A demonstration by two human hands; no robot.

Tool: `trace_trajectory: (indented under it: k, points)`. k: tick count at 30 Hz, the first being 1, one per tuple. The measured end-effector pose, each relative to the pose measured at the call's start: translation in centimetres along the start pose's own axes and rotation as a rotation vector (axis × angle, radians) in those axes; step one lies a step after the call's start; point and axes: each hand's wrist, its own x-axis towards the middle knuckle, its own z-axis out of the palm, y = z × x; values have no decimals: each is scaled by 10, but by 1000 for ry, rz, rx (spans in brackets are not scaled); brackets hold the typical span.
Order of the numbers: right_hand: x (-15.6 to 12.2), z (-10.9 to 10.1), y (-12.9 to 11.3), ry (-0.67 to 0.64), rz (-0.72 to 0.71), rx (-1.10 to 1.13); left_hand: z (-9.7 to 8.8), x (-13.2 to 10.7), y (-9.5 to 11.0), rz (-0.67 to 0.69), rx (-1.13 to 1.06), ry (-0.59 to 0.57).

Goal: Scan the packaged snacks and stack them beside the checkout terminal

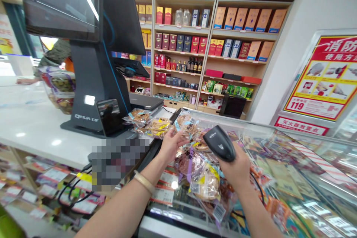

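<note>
My right hand (pixel 237 169) grips a black handheld barcode scanner (pixel 220 143), its head pointing left and down over a heap of clear snack packets (pixel 199 178) on the glass counter top (pixel 281 163). My left hand (pixel 170 144) pinches one clear packet of biscuits (pixel 186 123) and holds it up just left of the scanner. A gold band sits on my left wrist. More packets (pixel 150 122) lie behind, beside the base of the black checkout terminal (pixel 95 81).
The terminal's two screens (pixel 61 3) tower at the upper left on a white counter (pixel 30 126). A bag of packed goods (pixel 60 89) stands left of it, with a person behind. Cables hang below the counter. Shelves of boxes and bottles (pixel 195 44) fill the back wall; a red poster (pixel 326 78) is at right.
</note>
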Motion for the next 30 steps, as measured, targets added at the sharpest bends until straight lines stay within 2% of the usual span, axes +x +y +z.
trace_trajectory:
  k: [5,8,12,20,25,30]
  points:
    - [1,-1,8,-143,-50,-178,-6,6,3,383,459,154]
    - [1,-1,10,-211,-61,-250,-9,7,6,491,554,181]
    - [3,-2,4,-274,-44,-272,-10,7,6,496,546,153]
    - [6,-4,-4,-383,-62,-192,-9,6,9,497,511,174]
    - [4,-3,-4,-369,-40,-169,-9,6,9,514,546,218]
    - [1,0,0,-332,-4,-108,-11,9,10,462,382,284]
